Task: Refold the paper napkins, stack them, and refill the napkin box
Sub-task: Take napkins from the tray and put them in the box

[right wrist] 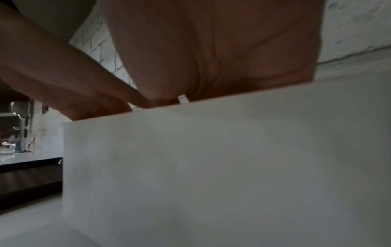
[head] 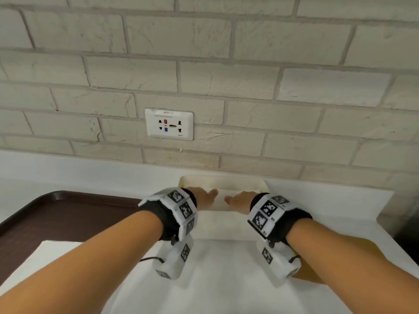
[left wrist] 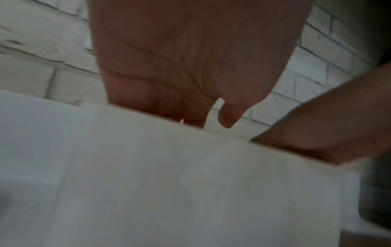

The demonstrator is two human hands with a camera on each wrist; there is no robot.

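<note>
The cream, round-cornered plastic napkin box [head: 223, 181] sits on the white counter [head: 68, 175] against the pale brick wall, just below and right of the white wall socket [head: 169, 124], and everything else is placed here relative to that box. Both hands reach into it together: the left hand [head: 205, 197] at its left half, the right hand [head: 241, 199] at its right half, thumbs pointing toward each other over the white folded paper napkins [head: 221, 200] that lie in the box's near opening. That two-sided hold probably keeps the stack square while it is seated in the box (one hand alone would likely let the sheets skew).

On the near side of the box a broad white paper sheet [head: 226, 279] lies spread under both forearms, and left of the box is a dark brown tray [head: 56, 211].

The fingertips are hidden over the box's edge in the head view. Both wrist views are blurred and show only palms above a white wall or paper edge, so whether the fingers press flat or pinch the napkins cannot be told for either hand. A tan object [head: 313, 268] near the right forearm is mostly covered and unidentifiable.
</note>
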